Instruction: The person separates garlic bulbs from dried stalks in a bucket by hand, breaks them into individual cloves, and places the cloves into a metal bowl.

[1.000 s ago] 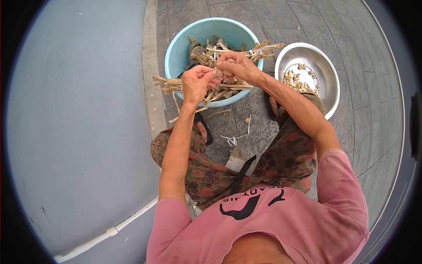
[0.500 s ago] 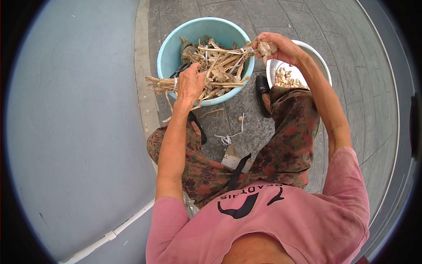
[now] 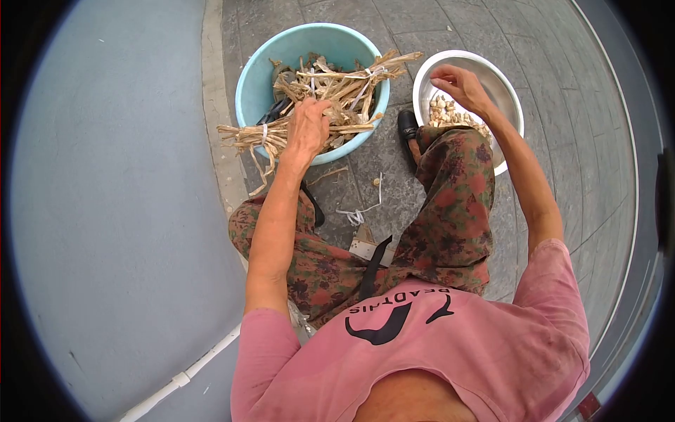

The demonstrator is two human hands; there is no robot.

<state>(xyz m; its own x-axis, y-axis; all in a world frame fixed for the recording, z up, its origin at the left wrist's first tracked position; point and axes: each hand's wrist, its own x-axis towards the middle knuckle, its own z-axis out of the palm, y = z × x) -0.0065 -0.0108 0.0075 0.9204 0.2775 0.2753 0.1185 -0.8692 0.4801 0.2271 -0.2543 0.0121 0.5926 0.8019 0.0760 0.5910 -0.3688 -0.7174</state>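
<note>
Dried stalk bundles (image 3: 351,88) tied with white string fill a light blue tub (image 3: 254,63), some jutting past its rim. My left hand (image 3: 308,128) rests on the stalks in the tub with its fingers bent down; what they hold, if anything, is hidden. Over the metal basin (image 3: 508,98) is my right hand (image 3: 460,86), fingers curled toward the thumb, with nothing visible in them. Small pale garlic-like pieces (image 3: 450,114) lie in the basin below it.
A grey-blue wall (image 3: 119,176) rises on the left, with a white pipe (image 3: 181,379) low along it. White string (image 3: 357,214) lies on the tiled floor between my feet. My camouflage-trousered knees flank it. Dark shoes (image 3: 408,133) stand near the tub and basin.
My right hand has moved from the tub to over the basin, and the pale clump it held is no longer visible in it. My left hand has lowered onto the stalks.
</note>
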